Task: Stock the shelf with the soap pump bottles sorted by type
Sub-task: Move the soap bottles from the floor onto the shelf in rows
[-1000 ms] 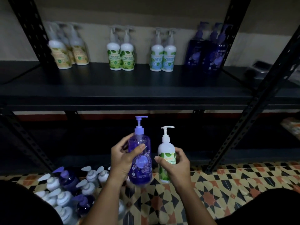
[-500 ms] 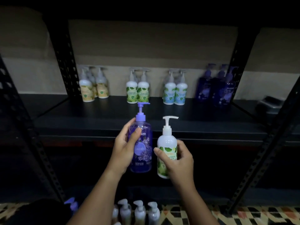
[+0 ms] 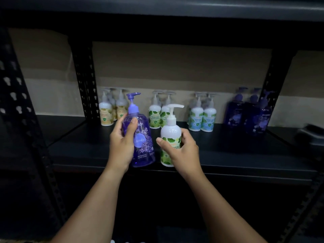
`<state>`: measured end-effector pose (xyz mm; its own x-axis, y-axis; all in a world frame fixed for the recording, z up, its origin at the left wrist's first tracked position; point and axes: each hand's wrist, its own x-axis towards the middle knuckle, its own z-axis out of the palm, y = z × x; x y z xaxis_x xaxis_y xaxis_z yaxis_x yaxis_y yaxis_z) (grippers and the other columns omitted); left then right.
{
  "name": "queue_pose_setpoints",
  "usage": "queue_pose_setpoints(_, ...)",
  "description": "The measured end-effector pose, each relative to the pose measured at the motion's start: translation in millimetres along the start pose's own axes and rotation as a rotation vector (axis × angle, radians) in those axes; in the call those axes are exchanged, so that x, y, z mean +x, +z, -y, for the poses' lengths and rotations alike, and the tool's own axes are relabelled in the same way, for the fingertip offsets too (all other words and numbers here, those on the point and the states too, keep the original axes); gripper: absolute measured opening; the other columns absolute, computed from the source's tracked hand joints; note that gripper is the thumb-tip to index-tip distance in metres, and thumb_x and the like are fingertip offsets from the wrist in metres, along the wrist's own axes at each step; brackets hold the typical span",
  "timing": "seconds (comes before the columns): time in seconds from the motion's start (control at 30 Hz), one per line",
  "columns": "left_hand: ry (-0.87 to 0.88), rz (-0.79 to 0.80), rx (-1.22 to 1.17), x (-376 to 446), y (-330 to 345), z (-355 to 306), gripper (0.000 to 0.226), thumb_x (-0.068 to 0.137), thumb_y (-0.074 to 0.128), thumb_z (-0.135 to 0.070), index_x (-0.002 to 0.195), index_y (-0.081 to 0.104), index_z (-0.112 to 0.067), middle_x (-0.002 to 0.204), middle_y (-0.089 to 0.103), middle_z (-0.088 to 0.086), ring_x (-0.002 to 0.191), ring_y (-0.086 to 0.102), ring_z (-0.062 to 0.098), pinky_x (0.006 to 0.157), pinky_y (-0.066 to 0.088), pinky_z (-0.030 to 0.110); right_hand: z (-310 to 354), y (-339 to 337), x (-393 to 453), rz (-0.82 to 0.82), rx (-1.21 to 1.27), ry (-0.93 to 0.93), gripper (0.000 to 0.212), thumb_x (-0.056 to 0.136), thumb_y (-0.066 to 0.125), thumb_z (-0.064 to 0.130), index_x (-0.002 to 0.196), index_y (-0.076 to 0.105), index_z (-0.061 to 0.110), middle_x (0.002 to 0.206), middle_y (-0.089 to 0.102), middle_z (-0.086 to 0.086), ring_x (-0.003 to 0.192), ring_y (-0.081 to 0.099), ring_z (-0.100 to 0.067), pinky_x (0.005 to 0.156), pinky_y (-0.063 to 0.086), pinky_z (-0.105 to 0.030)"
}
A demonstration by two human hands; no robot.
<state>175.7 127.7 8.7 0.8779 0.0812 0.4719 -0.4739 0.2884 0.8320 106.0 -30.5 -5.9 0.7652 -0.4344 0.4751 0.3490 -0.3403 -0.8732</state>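
Now that both bottles are raised from near-floor level to shelf [image 3: 228, 155] height, placement is imminent. Left hand [image 3: 122, 146] is clamped on purple bottle [image 3: 140, 137]; right hand [image 3: 182, 149] on green-label bottle [image 3: 171, 135]. Both are held above front edge, w/ sorted rows at rear; purple group [image 3: 249, 116] is far right.

A stockroom or shop back room: black slotted-steel shelving [image 3: 84, 81] against a plain wall, soap bottles [image 3: 201, 118] grouped by type.
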Motion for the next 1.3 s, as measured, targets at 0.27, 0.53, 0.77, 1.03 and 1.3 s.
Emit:
queue_pose_setpoints(0.27,-0.001,-0.070,-0.062,23,-11,10,0.024,0.103,0.064,-0.029,0.122,0.070,-0.016,0.095,0.078,-0.005,0.086,0.072,0.007,0.076,0.057,0.025,-15,33,24,0.036,-0.042,0.049,0.049,0.072,0.089,0.046,0.109,0.061,0.030,0.094,0.073,0.010,0.091,0.069,-0.012,0.085,0.059,-0.040)
queue_pose_setpoints(0.53,-0.010,-0.159,-0.150,44,-18,21,0.017,0.103,0.063,-0.029,0.115,0.071,-0.020,0.094,0.077,-0.007,0.086,0.071,0.007,0.078,0.056,0.027,-32,67,63,-0.014,-0.135,0.026,0.068,0.067,0.096,0.033,0.125,0.062,0.019,0.111,0.068,-0.001,0.091,0.065,-0.013,0.076,0.044,-0.014)
queue_pose_setpoints(0.77,-0.045,-0.206,-0.193,51,-24,32,0.015,0.102,0.065,-0.030,0.114,0.074,-0.026,0.106,0.078,-0.001,0.100,0.072,0.014,0.094,0.056,0.039,-56,92,113,-0.024,-0.273,0.127,0.074,0.057,0.100,0.021,0.120,0.063,0.009,0.124,0.058,-0.010,0.102,0.056,-0.020,0.073,0.040,-0.014)
queue_pose_setpoints(1.03,-0.083,-0.237,-0.199,52,-29,33,0.024,0.100,0.066,-0.036,0.119,0.073,-0.023,0.113,0.077,0.006,0.107,0.072,0.023,0.103,0.055,0.049,-73,103,137,-0.093,-0.261,0.128,0.069,0.050,0.103,0.019,0.103,0.059,0.010,0.104,0.066,-0.005,0.095,0.067,-0.023,0.076,0.051,-0.028)
queue_pose_setpoints(1.3,-0.127,-0.257,-0.267,45,-25,28,0.024,0.099,0.063,-0.041,0.111,0.073,-0.023,0.100,0.076,0.003,0.091,0.073,0.016,0.083,0.060,0.037,-78,108,141,-0.107,-0.265,0.149,0.067,0.052,0.103,0.017,0.098,0.056,0.009,0.103,0.067,-0.008,0.093,0.067,-0.023,0.079,0.058,-0.033)
